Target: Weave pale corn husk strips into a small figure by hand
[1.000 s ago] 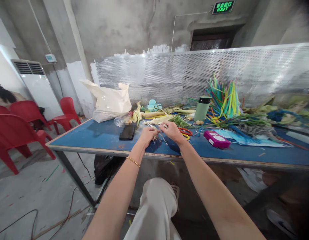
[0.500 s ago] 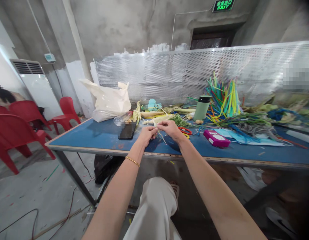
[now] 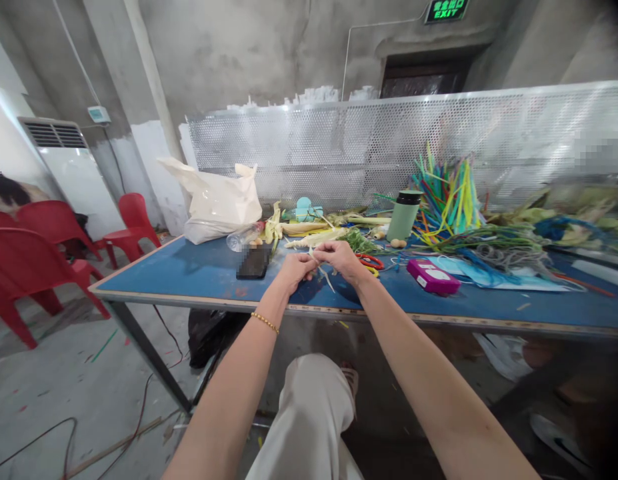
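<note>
Close together above the front part of the blue table, my two hands pinch a thin pale strip, which looks like corn husk. My left hand has its fingers closed on the strip, and a gold beaded bracelet circles that wrist. Thumb and forefinger of my right hand grip it from the other side, and one end dangles between the hands. Red-handled scissors lie just right of my right hand. A dark phone rests left of my left hand.
Behind my hands lie corn husks, a clear bottle and a cream plastic bag. To the right are a green tumbler, a purple box, coloured strips and cords. A perforated metal panel borders the back.
My fingers have shifted slightly on the pale strip, and its dangling end hangs a little differently. Both hands stay in nearly the same place.
</note>
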A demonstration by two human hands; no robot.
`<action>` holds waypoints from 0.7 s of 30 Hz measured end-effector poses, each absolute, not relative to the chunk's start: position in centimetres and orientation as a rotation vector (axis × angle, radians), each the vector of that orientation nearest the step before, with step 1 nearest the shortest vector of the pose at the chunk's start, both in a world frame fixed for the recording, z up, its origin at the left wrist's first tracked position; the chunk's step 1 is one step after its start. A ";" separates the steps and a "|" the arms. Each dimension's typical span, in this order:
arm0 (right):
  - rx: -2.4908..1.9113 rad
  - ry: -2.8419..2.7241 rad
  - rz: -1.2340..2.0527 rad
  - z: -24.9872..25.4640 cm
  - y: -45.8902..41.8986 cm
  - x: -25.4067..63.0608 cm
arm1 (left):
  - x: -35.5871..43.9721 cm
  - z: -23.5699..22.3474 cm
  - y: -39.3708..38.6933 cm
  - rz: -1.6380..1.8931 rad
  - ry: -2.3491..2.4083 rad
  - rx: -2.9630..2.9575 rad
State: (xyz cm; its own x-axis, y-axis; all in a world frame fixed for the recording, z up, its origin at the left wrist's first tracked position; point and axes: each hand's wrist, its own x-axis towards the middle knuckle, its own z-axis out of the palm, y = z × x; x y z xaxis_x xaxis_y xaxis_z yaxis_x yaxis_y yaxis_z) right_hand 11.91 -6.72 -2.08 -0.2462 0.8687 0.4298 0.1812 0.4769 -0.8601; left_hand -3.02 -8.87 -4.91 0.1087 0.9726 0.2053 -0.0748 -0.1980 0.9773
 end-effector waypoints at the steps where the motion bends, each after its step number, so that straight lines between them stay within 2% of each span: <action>1: -0.899 -1.722 0.851 -2.1 -6.8 11.9 | -3.0 -4.9 -8.9 1.288 0.979 1.367; 10: -0.887 -1.779 0.829 -2.2 -6.6 11.8 | -3.1 -4.9 -9.0 1.256 0.973 1.405; 21: -0.960 -1.927 0.535 -2.7 -6.3 12.5 | -3.1 -4.7 -8.7 1.446 0.980 1.073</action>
